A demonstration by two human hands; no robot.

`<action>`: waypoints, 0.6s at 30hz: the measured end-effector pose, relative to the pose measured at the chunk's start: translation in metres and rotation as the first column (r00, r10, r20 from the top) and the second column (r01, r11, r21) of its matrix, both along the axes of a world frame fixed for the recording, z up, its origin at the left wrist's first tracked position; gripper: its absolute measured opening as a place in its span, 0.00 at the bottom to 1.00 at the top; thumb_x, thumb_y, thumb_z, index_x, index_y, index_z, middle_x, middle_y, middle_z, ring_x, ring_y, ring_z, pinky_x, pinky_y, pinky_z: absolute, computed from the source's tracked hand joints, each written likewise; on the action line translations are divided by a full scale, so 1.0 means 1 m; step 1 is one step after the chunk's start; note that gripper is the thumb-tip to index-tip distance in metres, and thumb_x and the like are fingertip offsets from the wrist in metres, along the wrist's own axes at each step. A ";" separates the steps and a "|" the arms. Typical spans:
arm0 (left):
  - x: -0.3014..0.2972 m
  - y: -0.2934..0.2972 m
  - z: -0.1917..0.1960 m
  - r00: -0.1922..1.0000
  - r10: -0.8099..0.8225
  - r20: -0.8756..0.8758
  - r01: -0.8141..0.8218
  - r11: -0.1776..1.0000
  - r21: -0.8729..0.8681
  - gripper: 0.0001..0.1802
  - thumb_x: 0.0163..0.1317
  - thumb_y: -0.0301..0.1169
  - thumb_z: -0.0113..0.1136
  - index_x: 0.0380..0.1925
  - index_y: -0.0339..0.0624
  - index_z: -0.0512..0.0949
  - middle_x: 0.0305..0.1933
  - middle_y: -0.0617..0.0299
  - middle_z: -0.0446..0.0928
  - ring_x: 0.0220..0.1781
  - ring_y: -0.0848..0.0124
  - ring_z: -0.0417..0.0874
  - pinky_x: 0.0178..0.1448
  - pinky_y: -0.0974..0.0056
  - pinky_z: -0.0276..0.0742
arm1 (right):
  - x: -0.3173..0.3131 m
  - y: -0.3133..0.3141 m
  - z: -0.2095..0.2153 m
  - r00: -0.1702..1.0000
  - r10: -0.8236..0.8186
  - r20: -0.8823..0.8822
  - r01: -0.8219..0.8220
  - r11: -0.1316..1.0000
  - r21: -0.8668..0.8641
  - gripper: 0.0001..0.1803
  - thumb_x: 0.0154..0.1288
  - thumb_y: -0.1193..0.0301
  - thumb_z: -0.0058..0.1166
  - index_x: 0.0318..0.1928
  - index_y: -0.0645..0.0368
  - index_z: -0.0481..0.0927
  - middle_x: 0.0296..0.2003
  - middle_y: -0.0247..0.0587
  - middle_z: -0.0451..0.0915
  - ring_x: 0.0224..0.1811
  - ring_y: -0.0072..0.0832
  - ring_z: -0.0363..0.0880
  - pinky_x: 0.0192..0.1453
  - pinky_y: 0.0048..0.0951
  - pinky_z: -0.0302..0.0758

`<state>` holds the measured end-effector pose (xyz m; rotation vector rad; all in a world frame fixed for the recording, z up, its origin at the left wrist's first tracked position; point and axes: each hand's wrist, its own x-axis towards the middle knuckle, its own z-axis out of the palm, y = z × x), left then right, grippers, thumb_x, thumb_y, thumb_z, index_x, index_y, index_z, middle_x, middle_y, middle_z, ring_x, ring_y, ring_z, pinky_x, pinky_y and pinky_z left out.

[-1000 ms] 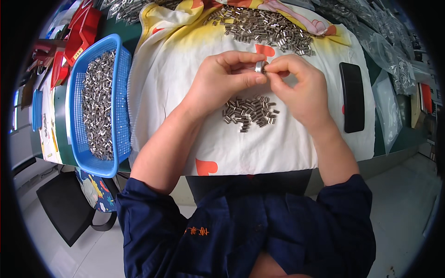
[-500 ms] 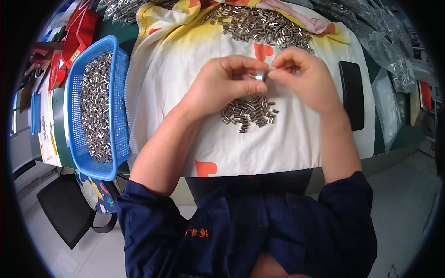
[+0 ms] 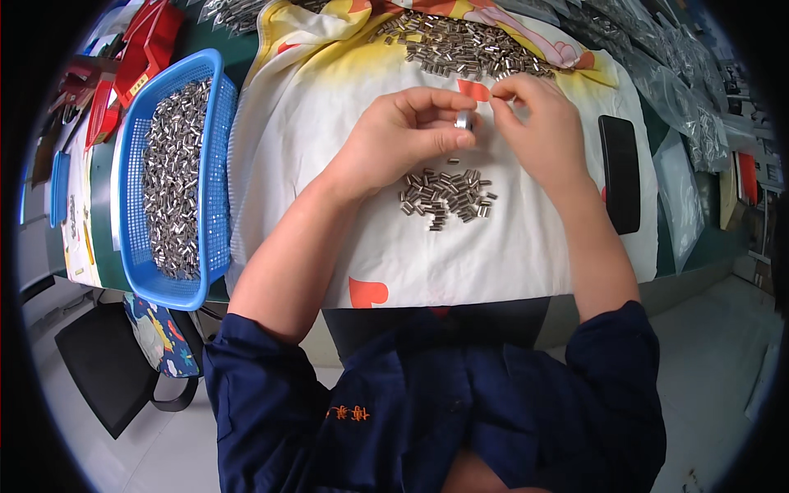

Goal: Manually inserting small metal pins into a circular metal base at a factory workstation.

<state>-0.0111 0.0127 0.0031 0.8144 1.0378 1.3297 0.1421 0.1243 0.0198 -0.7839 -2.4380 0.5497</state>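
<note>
A metal ring is held by the left hand, pinched between the thumb and bent fingers, over the cloth. The right hand is held just to the right of the ring, apart from it; its thumb and forefinger are brought nearly together, and the other fingers are loosely curled. Whether anything small is pinched there cannot be told.

The handling of the ring is judged to be midway, as it is kept in the grip rather than set down. Whether anything is fitted inside it cannot be made out.

Short metal pieces are gathered in three lots. A small pile is spread on the near side of the hands, with a lone piece set just apart from it, toward the left hand. A larger heap is spread beyond the hands, and a blue basket, well to the left of the left hand, is filled with many more. Which lot is finished and which is left is not shown, but no lot is used up.
</note>
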 end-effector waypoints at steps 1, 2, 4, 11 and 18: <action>0.001 0.003 -0.003 0.999 0.043 -0.005 -0.043 0.998 0.053 0.19 0.53 0.23 0.62 0.46 0.32 0.72 0.39 0.60 0.77 0.40 0.76 0.78 0.46 0.73 0.75 | 0.003 -0.005 0.002 1.000 0.001 0.001 -0.001 1.000 -0.001 0.04 0.51 0.76 0.53 0.30 0.59 0.79 0.29 0.39 0.78 0.33 0.33 0.75 0.39 0.31 0.72; 0.001 0.003 -0.004 0.999 0.045 -0.005 -0.045 0.998 0.051 0.19 0.53 0.23 0.62 0.46 0.32 0.72 0.39 0.60 0.77 0.40 0.76 0.78 0.46 0.73 0.75 | 0.005 -0.009 0.003 0.990 0.022 -0.140 -0.062 0.955 -0.289 0.03 0.51 0.77 0.54 0.30 0.59 0.79 0.29 0.38 0.78 0.32 0.29 0.75 0.37 0.27 0.72; 0.001 0.005 -0.005 0.997 0.068 0.036 -0.070 0.995 0.071 0.19 0.53 0.23 0.62 0.46 0.31 0.71 0.40 0.59 0.77 0.41 0.75 0.78 0.48 0.72 0.75 | 0.007 -0.012 0.001 0.961 -0.005 -0.278 -0.153 0.825 -0.544 0.03 0.52 0.78 0.54 0.29 0.60 0.78 0.29 0.36 0.79 0.30 0.24 0.75 0.35 0.23 0.72; 0.006 0.004 -0.003 0.995 0.093 -0.042 -0.091 0.995 0.047 0.20 0.53 0.23 0.62 0.46 0.30 0.71 0.40 0.57 0.78 0.40 0.75 0.79 0.46 0.73 0.76 | 0.005 -0.016 0.000 0.957 0.104 -0.272 -0.179 0.947 -0.267 0.04 0.49 0.79 0.56 0.29 0.62 0.78 0.27 0.36 0.78 0.28 0.26 0.75 0.34 0.23 0.72; 0.009 0.002 -0.001 0.987 0.108 -0.118 -0.110 0.994 -0.009 0.19 0.52 0.23 0.63 0.45 0.30 0.73 0.38 0.58 0.78 0.39 0.76 0.79 0.44 0.73 0.77 | 0.007 -0.022 0.006 0.971 0.121 -0.207 -0.152 0.979 -0.136 0.06 0.47 0.78 0.57 0.29 0.61 0.78 0.25 0.37 0.78 0.27 0.28 0.75 0.33 0.25 0.72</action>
